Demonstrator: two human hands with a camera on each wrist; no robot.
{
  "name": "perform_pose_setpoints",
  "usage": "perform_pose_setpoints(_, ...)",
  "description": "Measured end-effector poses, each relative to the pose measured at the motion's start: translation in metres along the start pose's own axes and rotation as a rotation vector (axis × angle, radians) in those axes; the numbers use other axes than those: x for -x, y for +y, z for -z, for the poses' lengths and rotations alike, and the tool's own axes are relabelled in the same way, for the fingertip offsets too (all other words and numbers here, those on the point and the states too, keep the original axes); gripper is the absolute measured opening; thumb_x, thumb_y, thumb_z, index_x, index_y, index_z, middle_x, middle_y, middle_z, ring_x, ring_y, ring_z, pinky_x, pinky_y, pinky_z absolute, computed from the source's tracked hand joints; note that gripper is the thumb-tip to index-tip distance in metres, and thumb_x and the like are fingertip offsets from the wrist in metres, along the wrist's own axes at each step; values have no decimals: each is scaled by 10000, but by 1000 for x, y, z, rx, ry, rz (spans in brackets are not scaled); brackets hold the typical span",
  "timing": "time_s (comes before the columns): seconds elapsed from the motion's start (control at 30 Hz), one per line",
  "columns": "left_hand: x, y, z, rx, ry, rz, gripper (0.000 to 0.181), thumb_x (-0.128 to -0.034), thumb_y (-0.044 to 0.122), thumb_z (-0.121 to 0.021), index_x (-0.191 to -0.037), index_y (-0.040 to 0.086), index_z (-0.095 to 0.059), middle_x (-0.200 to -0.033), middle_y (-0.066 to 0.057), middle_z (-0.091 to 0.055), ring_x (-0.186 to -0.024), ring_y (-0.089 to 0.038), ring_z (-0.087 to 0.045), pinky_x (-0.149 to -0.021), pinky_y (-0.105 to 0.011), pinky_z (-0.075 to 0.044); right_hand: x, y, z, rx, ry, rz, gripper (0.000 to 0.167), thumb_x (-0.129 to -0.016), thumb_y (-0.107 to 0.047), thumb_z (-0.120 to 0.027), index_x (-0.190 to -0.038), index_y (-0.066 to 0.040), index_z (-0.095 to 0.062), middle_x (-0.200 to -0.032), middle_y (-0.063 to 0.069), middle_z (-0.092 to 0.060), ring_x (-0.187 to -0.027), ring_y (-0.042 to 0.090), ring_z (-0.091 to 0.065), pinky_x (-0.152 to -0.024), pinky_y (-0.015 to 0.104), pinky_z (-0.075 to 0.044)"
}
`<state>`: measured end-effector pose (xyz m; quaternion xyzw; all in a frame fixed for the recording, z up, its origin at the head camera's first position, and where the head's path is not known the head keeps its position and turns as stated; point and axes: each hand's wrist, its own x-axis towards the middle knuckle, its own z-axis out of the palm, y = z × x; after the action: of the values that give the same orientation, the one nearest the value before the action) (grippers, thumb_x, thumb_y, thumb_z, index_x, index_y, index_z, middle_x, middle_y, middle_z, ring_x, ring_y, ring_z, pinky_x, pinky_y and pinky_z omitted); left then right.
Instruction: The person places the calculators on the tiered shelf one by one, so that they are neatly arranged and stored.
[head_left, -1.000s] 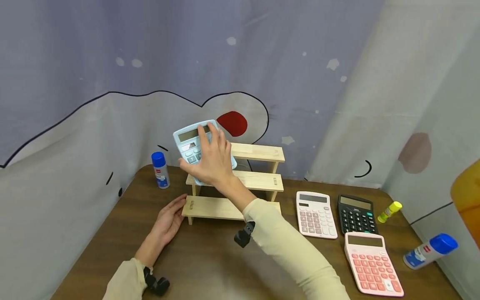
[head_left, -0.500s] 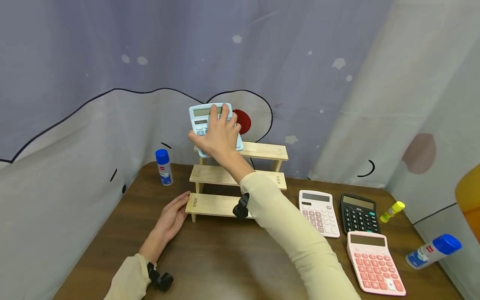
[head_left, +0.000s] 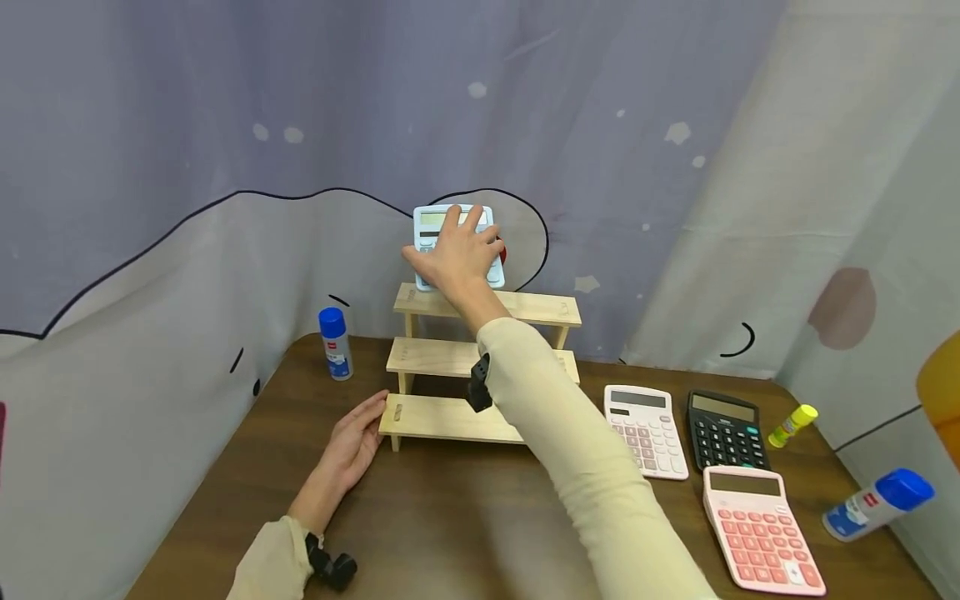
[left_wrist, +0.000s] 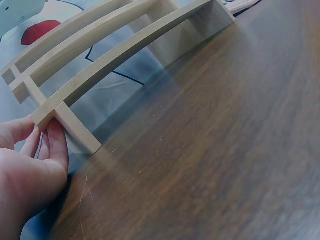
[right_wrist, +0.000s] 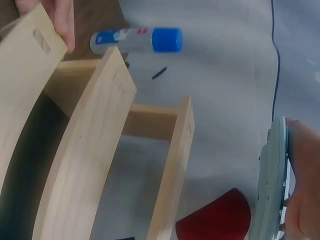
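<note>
In the head view my right hand (head_left: 461,254) grips a light blue calculator (head_left: 427,271) from its key side, fingers spread across its face. The calculator is held upright over the top tier of a three-step wooden stand (head_left: 442,417). A gap between the calculator (right_wrist: 269,185) and the top board (right_wrist: 175,165) shows in the right wrist view. My left hand (head_left: 352,446) holds the left end of the stand's lowest step. In the left wrist view the thumb and fingers of that hand (left_wrist: 30,175) pinch the board's corner (left_wrist: 47,112) beside its leg.
To the right lie a white calculator (head_left: 648,433), a black calculator (head_left: 726,429), a pink calculator (head_left: 765,533), a yellow glue stick (head_left: 792,425) and a blue-capped bottle (head_left: 877,504). Another blue-capped bottle (head_left: 336,343) stands left of the stand. A curtain (head_left: 337,125) hangs behind the table.
My right hand has carried the calculator up and to the right, from the middle step to above the top tier, turning it straighter. The left hand has kept its hold on the stand.
</note>
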<state>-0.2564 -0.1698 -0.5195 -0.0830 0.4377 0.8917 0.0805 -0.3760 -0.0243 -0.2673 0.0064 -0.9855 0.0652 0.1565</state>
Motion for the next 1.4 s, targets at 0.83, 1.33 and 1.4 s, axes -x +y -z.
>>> perform_pose_setpoints(0.83,3,-2,-3,-8,24,-17,540,-1049,114,-496,-1539,-5,-305,-1172,82,-656,-1094,-6,-610,-944,-183,-472,-9,3,-20,-12,-85,-128,1052,-829,-813,-480,-1585,-146,-179,-1592,214,-192,-1371,539,-316,-1059,575,-380)
perform_pose_setpoints(1.33,1,-4,-10,-15,19,-38,529,-1046,88,-490,-1526,-37,-310,-1118,83,-675,-1071,-14,-620,-916,-186,-490,-18,11,-44,-67,-111,-147,1030,-824,-785,-503,-1567,-132,-216,-1568,218,-221,-1363,560,-318,-1062,600,-366)
perform_pose_setpoints(1.4,-1,-5,-12,-18,13,-41,530,-1044,89,-494,-1525,-40,-312,-1133,77,-673,-1077,-17,-619,-919,-190,-489,-19,13,-46,-65,-99,-159,1018,-823,-782,-507,-1561,-138,-228,-1562,211,-229,-1360,559,-324,-1057,603,-366)
